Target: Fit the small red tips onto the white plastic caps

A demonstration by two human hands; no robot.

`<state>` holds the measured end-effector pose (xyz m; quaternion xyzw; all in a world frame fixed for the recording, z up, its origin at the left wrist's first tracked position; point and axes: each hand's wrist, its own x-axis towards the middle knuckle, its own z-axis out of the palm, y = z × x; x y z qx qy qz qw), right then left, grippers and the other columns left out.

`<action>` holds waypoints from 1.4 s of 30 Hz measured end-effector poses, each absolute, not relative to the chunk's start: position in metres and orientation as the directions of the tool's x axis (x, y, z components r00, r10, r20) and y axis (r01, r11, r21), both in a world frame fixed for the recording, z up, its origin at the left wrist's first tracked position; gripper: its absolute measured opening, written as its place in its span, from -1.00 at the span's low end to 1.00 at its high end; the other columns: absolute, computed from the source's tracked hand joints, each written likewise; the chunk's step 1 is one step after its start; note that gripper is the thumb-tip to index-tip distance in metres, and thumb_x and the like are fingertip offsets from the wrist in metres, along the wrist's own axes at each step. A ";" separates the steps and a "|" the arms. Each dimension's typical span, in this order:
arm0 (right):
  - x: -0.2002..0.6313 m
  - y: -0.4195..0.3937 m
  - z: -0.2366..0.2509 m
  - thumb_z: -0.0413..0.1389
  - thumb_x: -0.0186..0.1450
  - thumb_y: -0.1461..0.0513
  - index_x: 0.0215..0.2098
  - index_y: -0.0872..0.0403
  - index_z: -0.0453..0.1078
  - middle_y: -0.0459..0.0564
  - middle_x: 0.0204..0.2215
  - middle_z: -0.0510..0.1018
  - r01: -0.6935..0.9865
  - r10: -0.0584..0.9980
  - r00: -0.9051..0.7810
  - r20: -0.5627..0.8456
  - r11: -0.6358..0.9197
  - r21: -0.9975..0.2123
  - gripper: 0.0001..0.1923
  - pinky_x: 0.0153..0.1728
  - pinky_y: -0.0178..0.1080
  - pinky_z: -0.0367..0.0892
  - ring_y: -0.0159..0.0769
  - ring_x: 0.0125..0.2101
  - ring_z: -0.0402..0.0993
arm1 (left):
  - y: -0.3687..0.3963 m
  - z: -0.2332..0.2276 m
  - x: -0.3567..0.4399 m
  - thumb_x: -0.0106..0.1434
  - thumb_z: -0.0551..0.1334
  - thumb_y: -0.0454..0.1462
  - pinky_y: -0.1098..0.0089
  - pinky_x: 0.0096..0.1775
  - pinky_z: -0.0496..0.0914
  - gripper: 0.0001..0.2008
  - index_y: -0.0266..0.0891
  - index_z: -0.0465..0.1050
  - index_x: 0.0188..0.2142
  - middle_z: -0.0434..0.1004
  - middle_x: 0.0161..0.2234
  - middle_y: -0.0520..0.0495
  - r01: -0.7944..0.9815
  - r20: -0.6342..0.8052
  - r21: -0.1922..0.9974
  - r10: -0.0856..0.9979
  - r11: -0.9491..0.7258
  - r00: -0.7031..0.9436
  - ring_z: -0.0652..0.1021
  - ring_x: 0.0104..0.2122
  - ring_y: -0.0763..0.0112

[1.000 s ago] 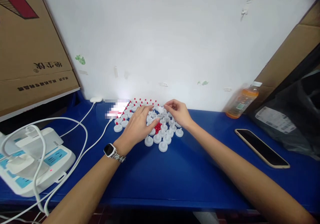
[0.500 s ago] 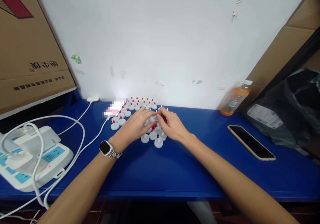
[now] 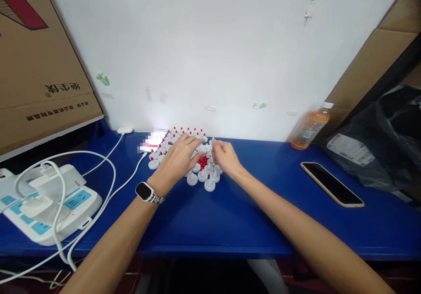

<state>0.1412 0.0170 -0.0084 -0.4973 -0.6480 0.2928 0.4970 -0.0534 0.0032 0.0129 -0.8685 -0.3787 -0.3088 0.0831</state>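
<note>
My left hand [image 3: 180, 156], with a watch [image 3: 144, 192] on its wrist, holds a white nozzle cap [image 3: 205, 148] between thumb and fingers. The cap lies tilted, its narrow end towards my right hand [image 3: 226, 157]. My right fingers are pinched together close to that end; whatever they hold is hidden. Below the hands is a small heap of red tips [image 3: 204, 163]. Around it stand several white nozzle caps without red tips, one at the front [image 3: 209, 185]. To the left and behind, rows of white caps with red tips [image 3: 162, 150] stand upright, partly covered by my left hand.
A lit phone [image 3: 155, 141] on a cable lies at the back left. A power strip [image 3: 66, 210] with looping white cables fills the left side. At right are a dark phone [image 3: 332, 184], an orange drink bottle [image 3: 311, 127] and a grey plastic bag [image 3: 371, 145]. A white wall [image 3: 210, 57] rises behind.
My hands have drawn slightly apart, showing the white cap between them and more of the red heap. My right fingers have curled further in. The whole view has shifted slightly.
</note>
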 end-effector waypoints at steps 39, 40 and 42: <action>0.194 0.028 -0.011 0.15 0.28 0.16 -0.41 0.05 0.57 -0.06 -0.41 0.58 0.840 0.907 -0.239 0.347 0.373 -0.395 -0.79 -0.21 -0.22 0.11 -0.29 -0.33 0.40 | -0.005 0.007 -0.038 0.38 0.17 -0.19 0.23 -0.11 0.36 -0.83 -0.18 0.42 -0.33 0.50 -0.28 -0.04 0.609 0.682 0.323 0.625 -0.724 0.381 0.46 -0.18 0.27; 0.194 0.028 -0.011 0.15 0.28 0.15 -0.41 0.04 0.58 -0.05 -0.40 0.58 0.854 0.910 -0.232 0.343 0.359 -0.375 -0.80 -0.19 -0.20 0.09 -0.28 -0.31 0.40 | -0.005 0.007 -0.038 0.38 0.17 -0.19 0.23 -0.10 0.36 -0.83 -0.18 0.42 -0.34 0.50 -0.28 -0.04 0.610 0.683 0.324 0.625 -0.723 0.379 0.46 -0.18 0.27; 0.192 0.028 -0.012 0.15 0.28 0.15 -0.39 0.02 0.59 -0.05 -0.39 0.57 0.870 0.917 -0.228 0.328 0.343 -0.355 -0.81 -0.17 -0.17 0.06 -0.25 -0.28 0.39 | -0.005 0.007 -0.038 0.38 0.18 -0.20 0.21 -0.08 0.35 -0.83 -0.18 0.42 -0.34 0.50 -0.27 -0.03 0.612 0.682 0.322 0.625 -0.722 0.380 0.46 -0.19 0.28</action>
